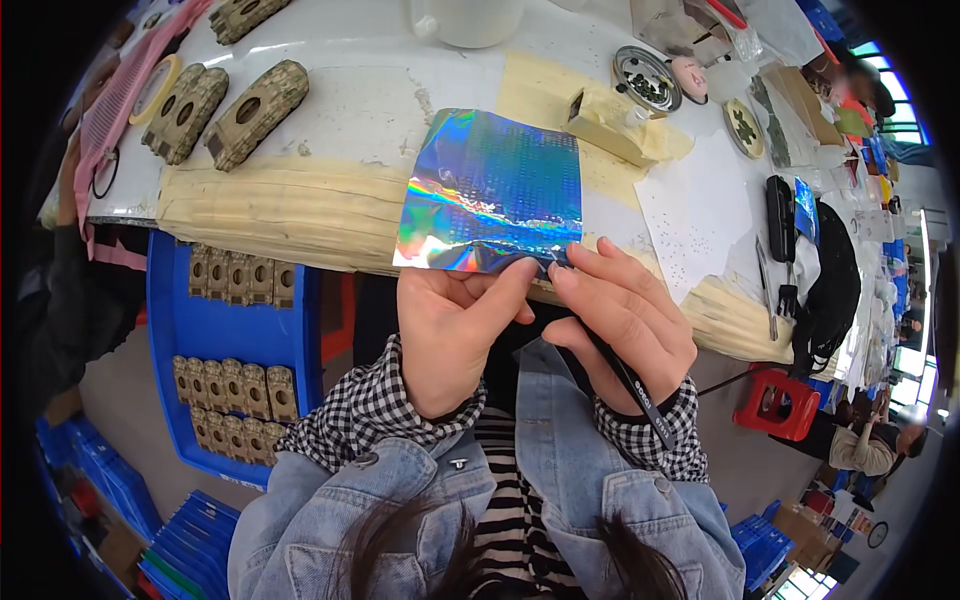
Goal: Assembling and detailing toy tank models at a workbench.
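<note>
Between the thumb and fingers of my left hand [450, 330] is the near edge of a shiny rainbow-coloured foil sheet [510, 190], covered in rows of tiny marks. It is held up at the table's front edge. My right hand [635, 325] is closed around slim black tweezers [632, 385], whose rear end points back toward my right sleeve. The fingertips of that hand meet the sheet's lower right corner, close to my left thumb. The tips of the tweezers are hidden at the fingers.
Camouflage shells with round holes [257, 115] lie at the table's far left; several more fill a blue tray [235, 340] below. Behind the sheet are a small cardboard box [612, 125] and a round dish of dark bits [647, 80]. White paper [695, 215] lies right, near metal tweezers [766, 285].
</note>
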Action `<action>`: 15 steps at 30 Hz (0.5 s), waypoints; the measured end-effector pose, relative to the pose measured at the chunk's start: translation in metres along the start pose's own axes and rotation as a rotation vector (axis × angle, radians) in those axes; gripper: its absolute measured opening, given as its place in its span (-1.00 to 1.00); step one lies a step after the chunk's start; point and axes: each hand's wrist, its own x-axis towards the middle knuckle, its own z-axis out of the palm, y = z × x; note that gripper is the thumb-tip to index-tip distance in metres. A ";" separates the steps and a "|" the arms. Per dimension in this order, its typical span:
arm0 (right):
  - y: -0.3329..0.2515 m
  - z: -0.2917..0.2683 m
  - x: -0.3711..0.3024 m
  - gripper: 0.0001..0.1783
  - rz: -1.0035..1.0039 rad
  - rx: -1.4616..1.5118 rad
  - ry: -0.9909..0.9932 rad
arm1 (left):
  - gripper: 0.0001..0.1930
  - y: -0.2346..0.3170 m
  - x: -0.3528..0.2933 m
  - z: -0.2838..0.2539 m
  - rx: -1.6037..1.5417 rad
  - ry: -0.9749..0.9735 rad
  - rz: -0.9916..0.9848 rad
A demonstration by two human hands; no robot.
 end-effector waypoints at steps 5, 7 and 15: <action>0.000 0.000 0.000 -0.59 0.038 0.029 -0.018 | -0.85 -0.001 0.000 0.000 -0.002 0.001 0.005; -0.001 0.001 0.000 -0.58 0.053 0.040 -0.015 | -0.85 -0.002 0.000 -0.001 0.002 -0.005 0.006; 0.002 0.002 0.000 -0.55 0.066 0.068 -0.021 | -0.85 -0.002 -0.001 -0.001 -0.011 -0.009 0.023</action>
